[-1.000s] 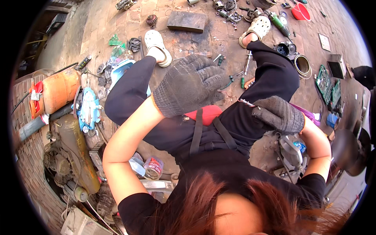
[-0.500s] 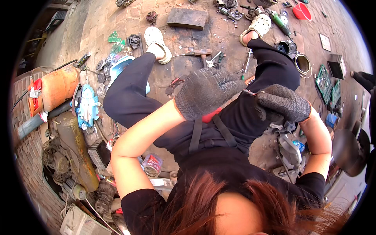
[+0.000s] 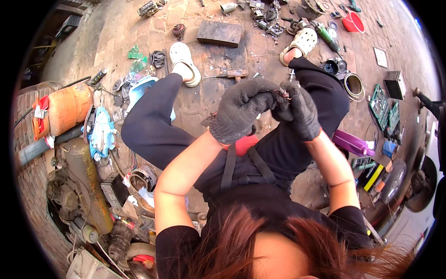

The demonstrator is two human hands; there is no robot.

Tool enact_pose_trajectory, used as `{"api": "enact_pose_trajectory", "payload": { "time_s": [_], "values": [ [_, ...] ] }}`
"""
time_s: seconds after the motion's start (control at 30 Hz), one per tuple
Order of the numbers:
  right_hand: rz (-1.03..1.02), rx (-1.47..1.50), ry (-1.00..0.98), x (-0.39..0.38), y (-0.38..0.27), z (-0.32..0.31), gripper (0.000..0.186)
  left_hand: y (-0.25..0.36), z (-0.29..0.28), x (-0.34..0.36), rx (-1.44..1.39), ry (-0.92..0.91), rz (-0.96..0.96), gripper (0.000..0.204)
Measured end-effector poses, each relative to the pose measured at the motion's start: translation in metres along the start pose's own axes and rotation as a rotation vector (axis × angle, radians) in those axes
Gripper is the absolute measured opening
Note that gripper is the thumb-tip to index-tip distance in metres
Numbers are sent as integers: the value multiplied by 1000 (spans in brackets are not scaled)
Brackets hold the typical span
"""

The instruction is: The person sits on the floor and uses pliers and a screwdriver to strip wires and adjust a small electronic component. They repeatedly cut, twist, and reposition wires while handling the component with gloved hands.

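Grey-gloved, my left hand (image 3: pixel 246 110) seems to pinch reddish wire (image 3: pixel 282 94) | right hand (image 3: pixel 301 112) curls alongside, grip hidden, I can't tell | paired, I judge, to steady it

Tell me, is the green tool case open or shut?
Looks open: the green tool case lies spread in two halves, insides showing.

Dk-gry gloves (image 3: pixel 242 109), prob. reddish wire (image 3: pixel 282 94)
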State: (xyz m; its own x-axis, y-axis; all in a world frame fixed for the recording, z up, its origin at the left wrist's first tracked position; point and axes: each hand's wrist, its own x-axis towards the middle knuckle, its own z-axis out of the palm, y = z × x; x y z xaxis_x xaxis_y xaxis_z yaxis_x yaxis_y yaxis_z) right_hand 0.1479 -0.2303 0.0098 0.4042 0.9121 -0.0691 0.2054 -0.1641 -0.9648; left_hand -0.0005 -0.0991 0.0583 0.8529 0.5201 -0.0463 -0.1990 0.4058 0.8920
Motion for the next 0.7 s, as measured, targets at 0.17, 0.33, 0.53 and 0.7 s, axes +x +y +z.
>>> {"api": "enact_pose_trajectory", "payload": {
  "time_s": [0.17,0.33,0.53,0.7],
  "values": [
    [191,431,241,-9,-18,41,21,-12,-3,1,540,148,216,20],
    [285,604,392,4,-68,29,19,-15,-2,1,1206,167,637,27],
    [-89,-29,374,10,-82,17,20,-6,8,19,1497,166,524,24],
    [-12,-167,246,14,-109,4,10,-4,0,24,1596,51,522,24]
  ]
}}
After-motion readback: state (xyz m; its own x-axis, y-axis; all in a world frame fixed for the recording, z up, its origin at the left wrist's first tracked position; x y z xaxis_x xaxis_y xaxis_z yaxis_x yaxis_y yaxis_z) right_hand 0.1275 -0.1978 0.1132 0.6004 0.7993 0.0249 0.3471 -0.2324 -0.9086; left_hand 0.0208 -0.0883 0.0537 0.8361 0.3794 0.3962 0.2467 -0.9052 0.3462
